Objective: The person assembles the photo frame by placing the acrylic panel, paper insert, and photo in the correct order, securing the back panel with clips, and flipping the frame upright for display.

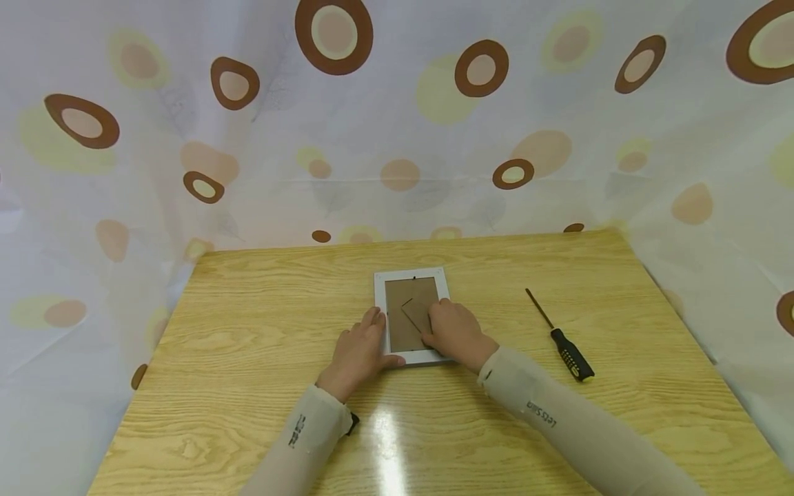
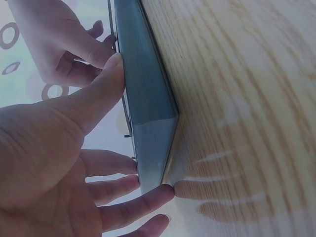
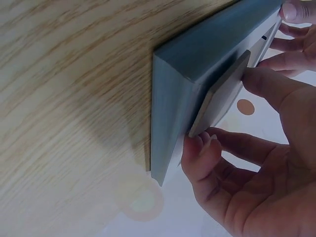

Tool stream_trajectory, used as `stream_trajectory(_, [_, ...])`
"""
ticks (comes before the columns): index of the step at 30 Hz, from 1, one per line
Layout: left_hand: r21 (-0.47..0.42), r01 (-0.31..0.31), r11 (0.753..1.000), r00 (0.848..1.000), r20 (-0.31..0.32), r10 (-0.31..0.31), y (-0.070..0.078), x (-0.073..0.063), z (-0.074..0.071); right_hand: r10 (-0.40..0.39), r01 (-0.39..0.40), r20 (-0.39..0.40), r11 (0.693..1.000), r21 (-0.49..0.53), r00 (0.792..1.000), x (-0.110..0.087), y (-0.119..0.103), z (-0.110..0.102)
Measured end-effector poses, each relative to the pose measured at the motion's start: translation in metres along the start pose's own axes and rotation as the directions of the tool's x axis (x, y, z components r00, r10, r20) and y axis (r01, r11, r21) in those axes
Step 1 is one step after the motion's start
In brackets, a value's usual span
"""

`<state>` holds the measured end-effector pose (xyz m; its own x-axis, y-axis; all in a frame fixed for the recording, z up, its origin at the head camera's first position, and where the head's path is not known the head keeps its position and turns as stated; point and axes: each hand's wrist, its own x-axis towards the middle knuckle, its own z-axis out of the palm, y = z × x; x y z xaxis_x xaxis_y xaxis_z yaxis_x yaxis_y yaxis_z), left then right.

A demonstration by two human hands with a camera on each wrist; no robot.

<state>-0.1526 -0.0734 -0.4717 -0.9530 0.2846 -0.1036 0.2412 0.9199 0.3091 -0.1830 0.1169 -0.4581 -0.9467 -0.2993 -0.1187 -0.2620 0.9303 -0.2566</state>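
Observation:
A white picture frame (image 1: 417,357) lies face down on the wooden table, its brown backing board (image 1: 402,337) facing up. My left hand (image 1: 356,355) rests against the frame's near left corner. In the left wrist view, the thumb (image 2: 111,74) touches the near side while rather straight fingers (image 2: 140,205) lie along the left side. My right hand (image 1: 457,332), over the frame's right part, pinches the brown stand leg (image 3: 222,96) of the backing between thumb and fingers. That leg stands tilted up from the board in the right wrist view. Small dark tabs show at the backing's edge.
A screwdriver (image 1: 571,355) with a black and yellow handle lies to the right of the frame, its shaft pointing away. A patterned curtain (image 1: 397,124) hangs behind the table and along both sides.

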Motion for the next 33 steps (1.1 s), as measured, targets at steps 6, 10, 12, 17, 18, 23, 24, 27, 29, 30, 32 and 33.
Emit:
stream_trajectory(6, [-0.011,-0.001,1.000,1.000,0.005,0.001,0.000,0.000,0.000,0.001,-0.001,-0.016,1.000,-0.022,1.000,-0.004,-0.002,0.002])
stream_trajectory(10, [-0.018,0.003,1.000,1.000,0.011,-0.003,0.000,-0.001,0.000,-0.011,0.009,-0.041,0.999,-0.054,0.999,-0.006,-0.003,0.004])
stream_trajectory(12, [-0.019,0.002,1.000,1.000,0.011,-0.001,0.000,-0.001,0.000,-0.015,0.012,-0.053,0.998,-0.064,0.998,-0.007,-0.004,0.005])
stream_trajectory(17, [-0.022,-0.004,1.000,1.000,0.007,0.004,0.000,-0.001,0.000,-0.025,0.018,-0.087,0.997,-0.076,0.996,-0.009,-0.004,0.009])
stream_trajectory(18, [-0.024,-0.006,1.000,1.000,0.005,0.006,0.000,-0.001,0.000,-0.026,0.019,-0.092,0.997,-0.077,0.995,-0.010,-0.004,0.009])
stream_trajectory(23, [-0.019,-0.020,1.000,1.000,0.002,0.020,-0.001,0.000,0.001,-0.037,0.028,-0.105,0.996,-0.088,0.994,-0.011,-0.002,0.011])
stream_trajectory(24, [-0.019,-0.021,1.000,1.000,0.000,0.021,-0.001,0.000,0.001,-0.038,0.029,-0.102,0.996,-0.085,0.994,-0.011,-0.001,0.011])
stream_trajectory(27, [-0.021,-0.019,1.000,1.000,0.001,0.019,-0.001,0.000,0.001,-0.041,0.033,-0.099,0.996,-0.085,0.994,-0.011,-0.001,0.011])
stream_trajectory(29, [-0.021,-0.015,1.000,1.000,0.005,0.015,-0.001,0.001,0.001,-0.039,0.031,-0.093,0.996,-0.083,0.995,-0.010,0.000,0.012])
stream_trajectory(30, [-0.022,-0.014,1.000,1.000,0.004,0.014,-0.001,0.001,0.001,-0.038,0.030,-0.093,0.996,-0.083,0.995,-0.010,0.000,0.012])
stream_trajectory(32, [-0.023,-0.010,1.000,1.000,0.007,0.011,-0.001,0.001,0.001,-0.034,0.026,-0.093,0.996,-0.082,0.995,-0.010,-0.001,0.012])
stream_trajectory(33, [-0.023,-0.010,1.000,1.000,0.008,0.010,-0.001,0.001,0.001,-0.033,0.026,-0.093,0.996,-0.082,0.995,-0.010,-0.001,0.011])
